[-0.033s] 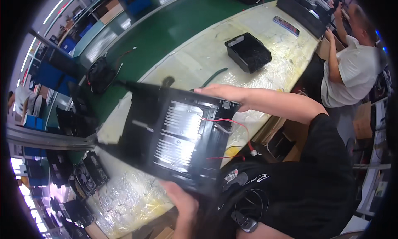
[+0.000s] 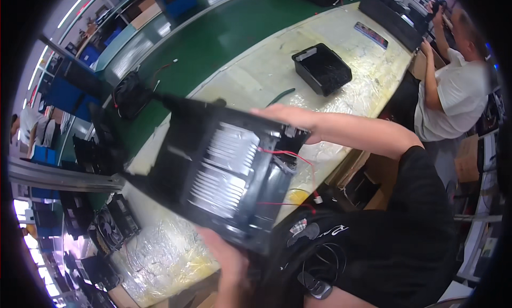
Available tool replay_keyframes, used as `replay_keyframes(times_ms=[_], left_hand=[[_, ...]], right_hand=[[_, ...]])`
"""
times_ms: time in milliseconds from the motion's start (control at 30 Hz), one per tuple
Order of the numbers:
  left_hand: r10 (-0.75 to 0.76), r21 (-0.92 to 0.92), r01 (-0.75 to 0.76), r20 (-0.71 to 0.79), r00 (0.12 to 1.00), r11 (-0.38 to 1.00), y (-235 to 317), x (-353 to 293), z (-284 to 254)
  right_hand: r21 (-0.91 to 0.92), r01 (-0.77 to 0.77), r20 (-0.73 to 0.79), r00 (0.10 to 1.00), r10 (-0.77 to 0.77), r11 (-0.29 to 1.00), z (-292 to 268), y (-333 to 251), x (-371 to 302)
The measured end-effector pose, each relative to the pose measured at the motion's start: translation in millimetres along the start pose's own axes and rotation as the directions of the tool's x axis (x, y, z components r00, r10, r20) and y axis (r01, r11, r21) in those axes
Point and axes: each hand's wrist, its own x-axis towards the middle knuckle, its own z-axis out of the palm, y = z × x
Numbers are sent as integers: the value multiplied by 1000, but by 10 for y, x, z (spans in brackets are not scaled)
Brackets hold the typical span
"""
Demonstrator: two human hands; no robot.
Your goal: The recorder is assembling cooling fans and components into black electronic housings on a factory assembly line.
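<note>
Between my two hands, above the table, I hold a large black plastic housing [image 2: 178,153], tilted, with silver finned metal plates [image 2: 220,193] on the side facing me. My right hand [image 2: 285,117] grips its upper edge near a corner with metal fittings. Under the lower edge, my left hand [image 2: 223,252] supports it; its fingers are partly hidden behind the housing. Thin red wires [image 2: 292,155] hang from the housing's right side, ending in a small white connector [image 2: 318,199]. A dark green curved handle [image 2: 281,95] shows just beyond my right hand.
The table [image 2: 234,76] is covered in clear film. A black bin [image 2: 322,70] stands on it. Nearby are a black fan unit [image 2: 111,227], a metal rail [image 2: 64,177] and an open cardboard box [image 2: 381,188]. Another person [image 2: 450,89] works at the far right.
The housing has shifted slightly to the left in my hands' grip, and my left hand has moved a little left with it. More of the green handle is covered.
</note>
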Motion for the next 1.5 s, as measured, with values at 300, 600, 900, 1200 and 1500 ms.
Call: replay_keyframes(times_ms=[300, 600, 900, 1200, 1500], left_hand=[[339, -179, -301, 250, 907, 937, 1060, 2887, 1560], [428, -31, -430, 181, 885, 902, 433, 4325, 2125], [669, 874, 77, -421, 613, 480, 1404, 4503, 214], [19, 224, 0, -83, 996, 974, 1308, 4911, 250], [465, 321, -357, -383, 798, 877, 1319, 4063, 599]], right_hand=[[246, 289, 49, 950, -310, 925, -777, -1726, 1391], [107, 300, -77, 953, -293, 948, -1892, -2020, 2494], [-408, 248, -580, 673, -460, 878, -1871, -2433, 2127], [-813, 387, -89, 656, -750, 435, -1333, -2084, 1440], [-793, 479, 10, 628, -778, 377, -571, -1777, 886]])
